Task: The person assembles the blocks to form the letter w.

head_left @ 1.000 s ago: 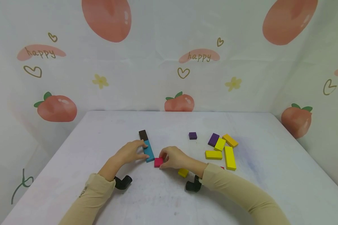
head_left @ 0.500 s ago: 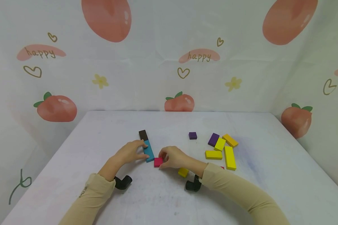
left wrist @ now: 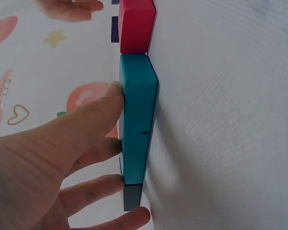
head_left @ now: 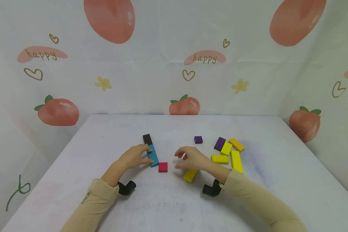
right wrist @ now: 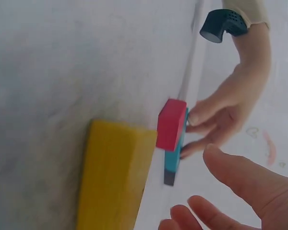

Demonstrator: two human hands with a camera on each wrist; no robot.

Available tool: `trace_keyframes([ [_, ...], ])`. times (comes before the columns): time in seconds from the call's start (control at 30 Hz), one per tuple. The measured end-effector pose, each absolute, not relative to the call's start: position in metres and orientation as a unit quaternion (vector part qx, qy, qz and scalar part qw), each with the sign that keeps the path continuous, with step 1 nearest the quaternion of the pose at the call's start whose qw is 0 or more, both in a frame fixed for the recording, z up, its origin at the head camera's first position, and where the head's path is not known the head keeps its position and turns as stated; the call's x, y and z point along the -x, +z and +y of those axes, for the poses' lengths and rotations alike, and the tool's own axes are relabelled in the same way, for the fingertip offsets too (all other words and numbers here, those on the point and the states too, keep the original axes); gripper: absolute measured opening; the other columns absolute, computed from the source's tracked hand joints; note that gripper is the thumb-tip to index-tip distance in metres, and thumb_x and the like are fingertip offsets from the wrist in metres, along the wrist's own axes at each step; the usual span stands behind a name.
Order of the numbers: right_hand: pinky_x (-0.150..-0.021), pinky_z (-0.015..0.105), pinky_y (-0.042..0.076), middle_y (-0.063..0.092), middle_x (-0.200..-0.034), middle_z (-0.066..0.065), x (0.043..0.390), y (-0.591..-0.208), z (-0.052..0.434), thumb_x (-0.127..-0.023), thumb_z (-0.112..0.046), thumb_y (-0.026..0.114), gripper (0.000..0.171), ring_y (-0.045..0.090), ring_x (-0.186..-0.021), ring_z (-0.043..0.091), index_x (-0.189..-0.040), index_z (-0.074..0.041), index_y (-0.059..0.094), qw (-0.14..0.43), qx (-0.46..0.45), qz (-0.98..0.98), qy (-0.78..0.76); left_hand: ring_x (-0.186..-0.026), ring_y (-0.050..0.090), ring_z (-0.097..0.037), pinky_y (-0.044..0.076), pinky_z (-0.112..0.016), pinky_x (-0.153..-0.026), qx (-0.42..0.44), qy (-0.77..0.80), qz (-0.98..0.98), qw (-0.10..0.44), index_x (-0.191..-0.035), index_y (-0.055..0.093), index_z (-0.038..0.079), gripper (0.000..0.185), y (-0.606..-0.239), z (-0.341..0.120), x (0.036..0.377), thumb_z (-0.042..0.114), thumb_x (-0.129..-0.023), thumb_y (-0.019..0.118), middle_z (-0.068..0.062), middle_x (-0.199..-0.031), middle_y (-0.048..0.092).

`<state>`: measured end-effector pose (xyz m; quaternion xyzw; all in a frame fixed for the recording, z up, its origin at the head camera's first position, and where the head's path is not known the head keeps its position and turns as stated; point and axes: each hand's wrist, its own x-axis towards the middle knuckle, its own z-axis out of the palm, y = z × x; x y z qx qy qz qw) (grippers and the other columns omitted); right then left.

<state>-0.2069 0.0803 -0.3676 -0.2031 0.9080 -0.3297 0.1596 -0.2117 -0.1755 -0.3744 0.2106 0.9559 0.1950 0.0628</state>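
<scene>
In the head view my left hand rests its fingers and thumb on a blue block. The left wrist view shows the thumb near one end of that blue block and fingers toward the other end. A dark brown block lines up at the far end of the blue one. A red block meets its near end at the corner. To the right, my right hand hovers with parted fingers and holds nothing. Partly under it lies a yellow block.
A small purple block lies farther back. At right are another purple block, a yellow square block, an orange block and two long yellow blocks, one lying crosswise. Black wrist mounts sit at both wrists.
My right hand has let go of the red block and drawn back to the right, uncovering more of the near yellow block. The left hand stays in place on the blue block.
</scene>
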Motion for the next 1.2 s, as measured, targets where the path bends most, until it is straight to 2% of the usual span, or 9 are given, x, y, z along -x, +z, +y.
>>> trace_keyframes([
  [0.43, -0.084, 0.032, 0.052, 0.061, -0.105, 0.006, 0.193, -0.372, 0.118, -0.074, -0.028, 0.079, 0.051, 0.055, -0.092, 0.017, -0.114, -0.006, 0.058, 0.165, 0.204, 0.918, -0.296, -0.121, 0.05, -0.037, 0.043, -0.05, -0.102, -0.211, 0.195, 0.956, 0.065, -0.116, 0.061, 0.003, 0.043, -0.374, -0.176, 0.212, 0.03, -0.083, 0.07, -0.02, -0.127, 0.057],
  [0.67, -0.081, 0.03, 0.051, 0.059, -0.109, 0.008, 0.184, -0.377, 0.124, -0.071, -0.03, 0.081, 0.06, 0.053, -0.09, 0.015, -0.117, -0.004, 0.055, 0.167, 0.205, 0.919, -0.291, -0.122, 0.05, -0.037, 0.042, -0.051, -0.102, -0.211, 0.196, 0.955, 0.065, -0.116, 0.061, 0.003, 0.044, -0.376, -0.177, 0.213, 0.03, -0.083, 0.07, -0.019, -0.127, 0.056],
  [0.77, -0.083, 0.033, 0.052, 0.058, -0.11, 0.01, 0.181, -0.379, 0.124, -0.07, -0.029, 0.082, 0.062, 0.054, -0.093, 0.017, -0.118, -0.002, 0.054, 0.161, 0.21, 0.92, -0.288, -0.124, 0.048, -0.038, 0.041, -0.051, -0.103, -0.208, 0.197, 0.956, 0.066, -0.116, 0.061, 0.004, 0.044, -0.377, -0.177, 0.213, 0.031, -0.083, 0.069, -0.02, -0.128, 0.056],
  [0.93, -0.09, 0.04, 0.051, 0.058, -0.112, 0.013, 0.179, -0.381, 0.124, -0.07, -0.029, 0.081, 0.063, 0.055, -0.101, 0.023, -0.119, -0.001, 0.053, 0.154, 0.213, 0.922, -0.284, -0.124, 0.048, -0.038, 0.041, -0.052, -0.103, -0.203, 0.2, 0.956, 0.069, -0.117, 0.061, 0.004, 0.044, -0.377, -0.177, 0.213, 0.032, -0.083, 0.069, -0.02, -0.129, 0.055],
  [1.2, -0.092, 0.041, 0.051, 0.058, -0.112, 0.012, 0.176, -0.381, 0.123, -0.071, -0.028, 0.081, 0.06, 0.055, -0.102, 0.024, -0.117, 0.0, 0.054, 0.146, 0.218, 0.924, -0.28, -0.124, 0.048, -0.038, 0.041, -0.052, -0.103, -0.202, 0.202, 0.956, 0.071, -0.117, 0.061, 0.004, 0.045, -0.375, -0.176, 0.212, 0.032, -0.083, 0.069, -0.02, -0.129, 0.055],
])
